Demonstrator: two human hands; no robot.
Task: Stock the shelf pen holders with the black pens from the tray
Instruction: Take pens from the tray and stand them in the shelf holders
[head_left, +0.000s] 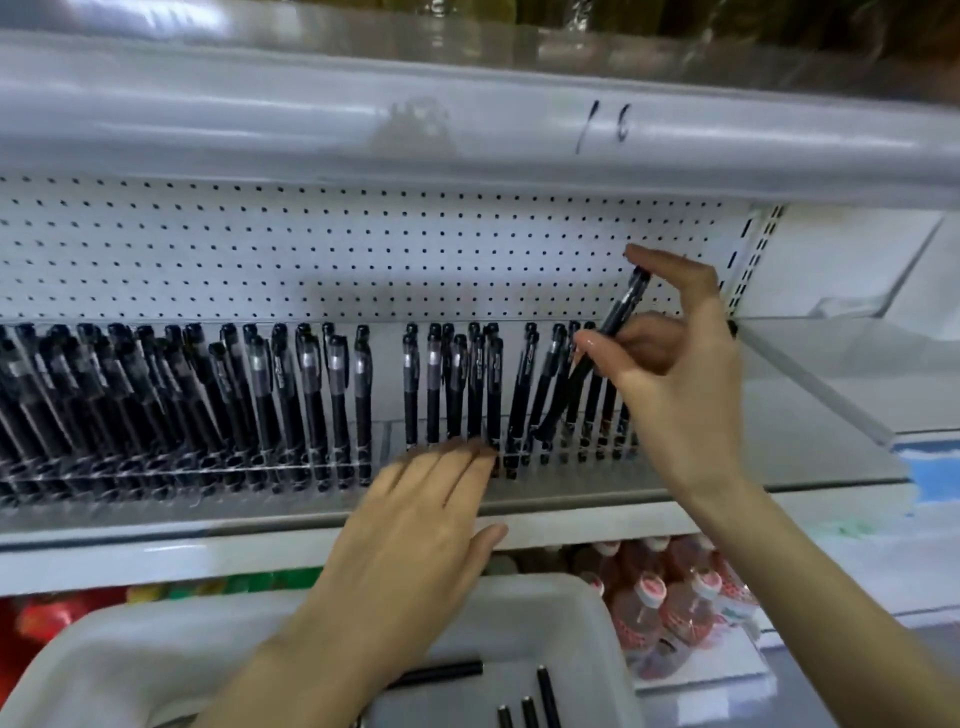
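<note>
The pen (621, 312) in hand is at the right end of the holder (384, 441), slanted, with its cap up and right above the row and its tip down among the pens standing there. The right hand (675, 374) has its grip on the barrel at about the middle. The forefinger stands clear above the cap, and I cannot tell which fingers do the pinching. The slant looks meant to let the tip find a free slot between its neighbours before the pen is stood upright.

The left hand (415, 509) lies flat in front of the holder's middle. Its grip is wide and holds nothing, and the straight fingertips touch the holder's front edge, probably to steady it against the push of the pen.

The row (280, 384) is packed thick left of the holder's middle. There is one gap just right of the middle, and the right part is thinner. The close-set pens at the right end are what stand in the way, since the tip could snag or tip one.

Below the holder is the tray (597, 613), with a few pens (548, 696) left in it, so the job seems near its end. Behind the holder is a pegboard (311, 249), above it a shelf edge (467, 119), and below to its right are pink bottles (670, 613).
</note>
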